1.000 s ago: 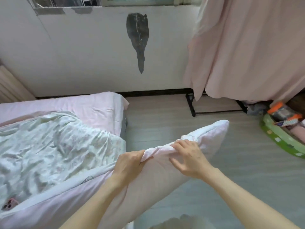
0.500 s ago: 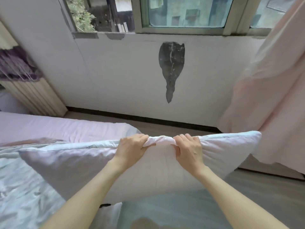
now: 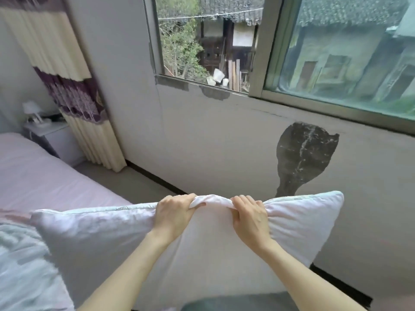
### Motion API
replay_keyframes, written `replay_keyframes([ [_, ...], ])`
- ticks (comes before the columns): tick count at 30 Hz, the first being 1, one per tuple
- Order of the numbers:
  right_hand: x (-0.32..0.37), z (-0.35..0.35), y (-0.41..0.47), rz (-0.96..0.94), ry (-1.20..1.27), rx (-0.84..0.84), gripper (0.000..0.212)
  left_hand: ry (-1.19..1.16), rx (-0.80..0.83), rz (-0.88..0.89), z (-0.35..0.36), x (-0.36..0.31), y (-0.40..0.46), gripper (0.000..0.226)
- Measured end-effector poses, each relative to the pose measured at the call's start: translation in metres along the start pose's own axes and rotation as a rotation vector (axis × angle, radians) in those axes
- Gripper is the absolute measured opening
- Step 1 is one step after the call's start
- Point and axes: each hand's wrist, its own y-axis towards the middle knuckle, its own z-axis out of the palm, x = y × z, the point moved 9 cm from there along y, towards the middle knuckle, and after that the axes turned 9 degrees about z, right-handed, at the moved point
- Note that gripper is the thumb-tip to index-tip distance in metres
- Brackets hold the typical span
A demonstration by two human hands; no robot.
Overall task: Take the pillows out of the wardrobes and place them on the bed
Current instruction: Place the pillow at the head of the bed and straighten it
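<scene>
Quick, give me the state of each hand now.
Left hand: closed, gripping the pillow's top edge.
Right hand: closed, gripping the same edge.

The pillow (image 3: 202, 243) hides the floor; bed (image 3: 45, 180) cut off left.

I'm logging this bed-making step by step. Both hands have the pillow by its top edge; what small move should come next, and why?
Probably swing the pillow left and lower it onto the bed. The left hand and right hand grip its bunched top edge, it hangs in the air, and the pink sheet lies bare to the left.
</scene>
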Motion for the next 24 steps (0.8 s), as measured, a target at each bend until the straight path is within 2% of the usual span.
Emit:
replay_keyframes([
  [2, 0.006, 0.027, 0.051, -0.065, 0.024, 0.019, 0.011, 0.001, -0.02, -0.129, 0.015, 0.037, 0.032, 0.065],
  [9, 0.057, 0.116, 0.177, -0.247, 0.116, 0.049, 0.013, 0.057, -0.081, -0.418, 0.03, 0.152, 0.099, 0.037],
  [12, 0.088, 0.151, 0.225, -0.331, 0.2, 0.057, 0.013, 0.134, -0.098, -0.551, 0.03, 0.202, 0.118, 0.031],
  [15, 0.12, 0.188, 0.286, -0.422, 0.337, 0.096, 0.018, 0.191, -0.181, -0.711, 0.025, 0.257, 0.146, 0.031],
  [20, 0.159, 0.259, 0.369, -0.462, 0.452, 0.257, 0.042, 0.248, -0.349, -1.006, 0.007, 0.343, 0.172, 0.024],
  [24, 0.201, 0.328, 0.407, -0.437, 0.555, 0.49, 0.055, 0.3, -0.496, -1.242, -0.029, 0.402, 0.166, 0.038],
])
